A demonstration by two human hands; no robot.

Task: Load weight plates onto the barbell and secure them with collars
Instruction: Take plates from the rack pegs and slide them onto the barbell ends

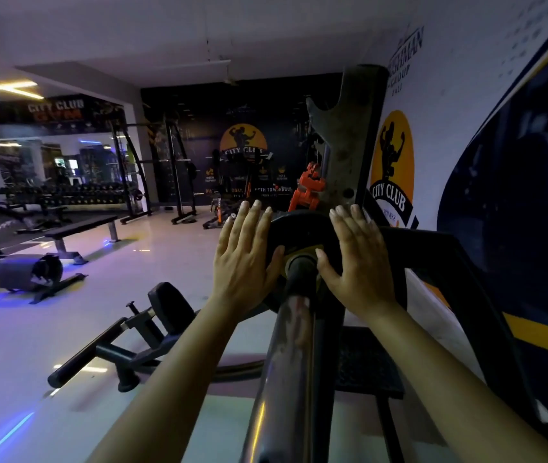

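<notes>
A chrome barbell sleeve [287, 369] runs away from me up the middle of the view. A black weight plate [302, 230] sits on it, threaded over the sleeve near the rack. My left hand [244, 253] lies flat against the plate's left half, fingers straight and apart. My right hand [358, 253] lies flat against its right half in the same way. Both thumbs rest beside the sleeve at the plate's hub. No collar is visible on the sleeve.
A worn grey rack upright with hooks [346, 135] rises just behind the plate. A printed wall [466, 128] is close on the right. A black floor machine with a pad [139, 332] lies low on the left, and a flat bench [80, 228] stands farther off.
</notes>
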